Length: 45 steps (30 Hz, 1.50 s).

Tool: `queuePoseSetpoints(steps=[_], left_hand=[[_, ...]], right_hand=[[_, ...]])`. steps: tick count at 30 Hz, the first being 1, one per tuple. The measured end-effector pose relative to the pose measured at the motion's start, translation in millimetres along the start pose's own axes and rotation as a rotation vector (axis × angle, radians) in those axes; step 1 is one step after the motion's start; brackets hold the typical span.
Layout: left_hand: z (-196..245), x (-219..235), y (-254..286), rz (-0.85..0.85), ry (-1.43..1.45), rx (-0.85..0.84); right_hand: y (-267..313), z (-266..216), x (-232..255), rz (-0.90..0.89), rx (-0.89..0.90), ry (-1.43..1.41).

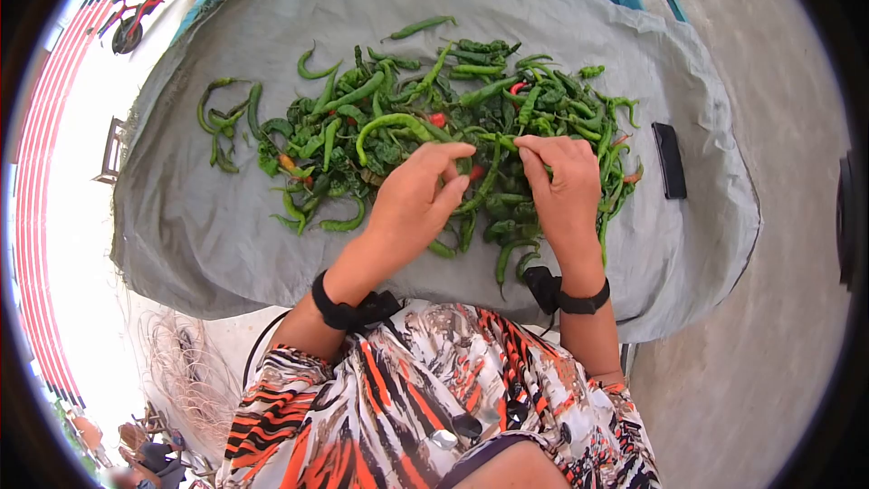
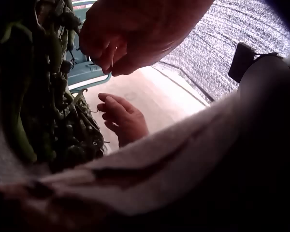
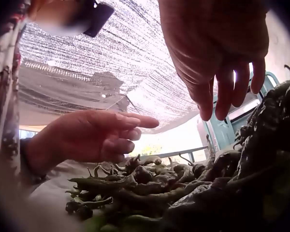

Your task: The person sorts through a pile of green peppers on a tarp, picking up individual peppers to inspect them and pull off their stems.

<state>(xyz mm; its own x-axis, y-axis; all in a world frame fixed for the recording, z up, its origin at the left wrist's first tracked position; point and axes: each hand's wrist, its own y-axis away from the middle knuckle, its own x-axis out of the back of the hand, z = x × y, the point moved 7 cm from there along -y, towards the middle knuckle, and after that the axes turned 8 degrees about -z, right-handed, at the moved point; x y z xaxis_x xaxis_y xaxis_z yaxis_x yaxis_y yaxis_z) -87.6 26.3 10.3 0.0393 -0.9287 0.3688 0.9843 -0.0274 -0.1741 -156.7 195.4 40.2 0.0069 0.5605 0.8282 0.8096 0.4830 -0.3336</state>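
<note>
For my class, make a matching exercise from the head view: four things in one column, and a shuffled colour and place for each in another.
1. peppers
2. phone
3. cloth
4. two-wheeler

A. grey, spread underneath the heap
B. red and black, at the upper left
C. mostly green, heaped in the middle
D. dark, lying right of the heap

Pairs: 1-C, 2-D, 3-A, 4-B

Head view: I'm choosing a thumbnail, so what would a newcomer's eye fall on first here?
Probably the heap of green peppers mid-picture on the grey cloth, with some red ones. Next come the two hands, left and right, at its near side; then the black phone on the cloth's right.
</note>
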Motion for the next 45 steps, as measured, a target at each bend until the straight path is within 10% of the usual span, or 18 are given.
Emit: queuePoseSetpoints(steps=[12, 20, 25, 28, 34, 37, 45], left_hand=[[-17.6, 4.3, -7.8, 0.07, 0.348, 0.11], [11.6, -19.2, -10.0, -0.257, 0.183, -0.119], [7.8, -13.3, -7.9, -0.14, 0.041, -0.137], [17.7, 14.0, -5.0, 0.029, -0.15, -0.208], [16.4, 25.5, -2.2, 0.019, 0.35, 0.028], [10.6, 21.6, -1.7, -0.008, 0.5, 0.07], [-0.3, 3.1, -2.2, -0.091, 0.806, 0.094]], right_hand=[[32.9, -39.2, -49.8, -0.168, 0.349, 0.11], [27.1, -15.9, -5.8, -0.003, -0.058, -0.564], [33.8, -8.1, -4.9, 0.029, -0.255, -0.971], [37.4, 1.2, -1.3, -0.091, -0.248, -0.497], [43.6, -14.8, -26.0, -0.169, 0.101, 0.123], [43.8, -8.1, -24.4, -0.183, -0.216, -0.342], [47.7, -28.0, -67.3, -0.435, -0.225, -0.788]])
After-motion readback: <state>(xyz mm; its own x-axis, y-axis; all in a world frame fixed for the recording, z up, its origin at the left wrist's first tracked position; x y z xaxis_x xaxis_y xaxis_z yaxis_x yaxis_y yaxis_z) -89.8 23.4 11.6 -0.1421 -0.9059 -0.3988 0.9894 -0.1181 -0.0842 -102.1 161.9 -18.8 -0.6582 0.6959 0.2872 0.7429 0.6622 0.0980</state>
